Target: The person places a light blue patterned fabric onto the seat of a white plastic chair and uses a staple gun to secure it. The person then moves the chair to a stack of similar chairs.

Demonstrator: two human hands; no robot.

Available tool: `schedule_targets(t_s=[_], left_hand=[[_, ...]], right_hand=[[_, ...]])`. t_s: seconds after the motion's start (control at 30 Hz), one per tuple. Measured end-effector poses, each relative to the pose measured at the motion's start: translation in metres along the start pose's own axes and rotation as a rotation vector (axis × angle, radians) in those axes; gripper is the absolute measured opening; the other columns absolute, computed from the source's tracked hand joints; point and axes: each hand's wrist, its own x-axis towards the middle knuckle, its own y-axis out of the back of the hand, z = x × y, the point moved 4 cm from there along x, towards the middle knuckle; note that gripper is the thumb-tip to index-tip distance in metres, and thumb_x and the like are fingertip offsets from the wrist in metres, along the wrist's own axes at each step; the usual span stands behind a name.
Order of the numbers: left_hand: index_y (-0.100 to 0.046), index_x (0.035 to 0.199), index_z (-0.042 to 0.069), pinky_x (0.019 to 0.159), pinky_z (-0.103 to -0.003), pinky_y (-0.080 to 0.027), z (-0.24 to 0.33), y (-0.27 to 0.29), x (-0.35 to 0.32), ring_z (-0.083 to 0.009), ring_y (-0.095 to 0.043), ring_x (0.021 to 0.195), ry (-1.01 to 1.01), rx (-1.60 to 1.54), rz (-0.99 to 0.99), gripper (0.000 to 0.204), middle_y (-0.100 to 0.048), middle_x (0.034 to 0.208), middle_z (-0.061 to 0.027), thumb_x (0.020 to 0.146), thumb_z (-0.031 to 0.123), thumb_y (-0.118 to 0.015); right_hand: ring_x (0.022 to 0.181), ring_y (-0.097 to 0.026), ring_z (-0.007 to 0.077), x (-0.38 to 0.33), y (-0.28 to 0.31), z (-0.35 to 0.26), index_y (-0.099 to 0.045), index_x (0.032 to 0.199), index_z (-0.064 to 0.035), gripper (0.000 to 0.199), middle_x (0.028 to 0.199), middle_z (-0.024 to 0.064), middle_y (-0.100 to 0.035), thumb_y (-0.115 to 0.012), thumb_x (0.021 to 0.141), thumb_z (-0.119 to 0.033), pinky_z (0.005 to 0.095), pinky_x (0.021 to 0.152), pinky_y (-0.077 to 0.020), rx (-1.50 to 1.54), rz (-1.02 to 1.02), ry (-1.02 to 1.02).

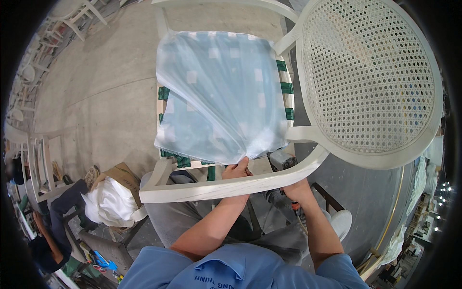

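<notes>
"Two hands, two different holds: what are your fingers on?"

"Your left hand [236, 170] pinches the near edge of the sheer cloth [216, 101], bunching it so that folds fan out from the grip. Your right hand [300, 190] appears wrapped around the handle of a power tool [282, 160], though the armrest [207, 191] hides part of that hold."

"How does the cloth handle for you?"

"It looks light, thin and limp, probably slippery, so it should pucker easily under a one-sided pull. Take its edge between thumb and the flat of a finger; a hard tug at one spot may strain it."

"And the tool?"

"Stiff and fairly heavy, by its looks. Grip the handle, with the hose coupling [295, 207] clear of your wrist."

"Where does the cloth lie?"

"Over the green webbing straps [287, 87] of the white chair frame [304, 134]. Farther right, the oval cane back [370, 77] looks fragile; hold its solid rim."
</notes>
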Motion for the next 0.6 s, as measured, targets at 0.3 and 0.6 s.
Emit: schedule_targets(t_s=[0.3, 0.6], left_hand=[[-0.06, 0.073, 0.004, 0.046, -0.029, -0.043, 0.001, 0.002, 0.003, -0.0129, -0.05, 0.047, -0.024, 0.002, -0.023, 0.018, -0.053, 0.059, -0.0023, 0.083, 0.008, -0.075], [-0.061, 0.072, 0.002, 0.044, -0.029, -0.042, 0.002, 0.001, 0.0, -0.0124, -0.05, 0.045, -0.039, 0.059, 0.016, 0.019, -0.055, 0.058, -0.0031, 0.082, 0.008, -0.076]], right_hand=[[0.086, -0.064, 0.0256, -0.007, -0.009, -0.012, -0.063, 0.1, 0.0035, 0.02, 0.088, 0.0141, -0.066, -0.062, 0.081, -0.002, 0.0368, 0.077, -0.0497, 0.342, -0.094, -0.344], [0.085, -0.064, 0.0307, 0.0, -0.02, -0.027, -0.065, 0.097, 0.0012, 0.016, 0.085, 0.0131, -0.067, -0.063, 0.082, -0.005, 0.0397, 0.078, -0.0497, -0.05, -0.066, -0.039]])
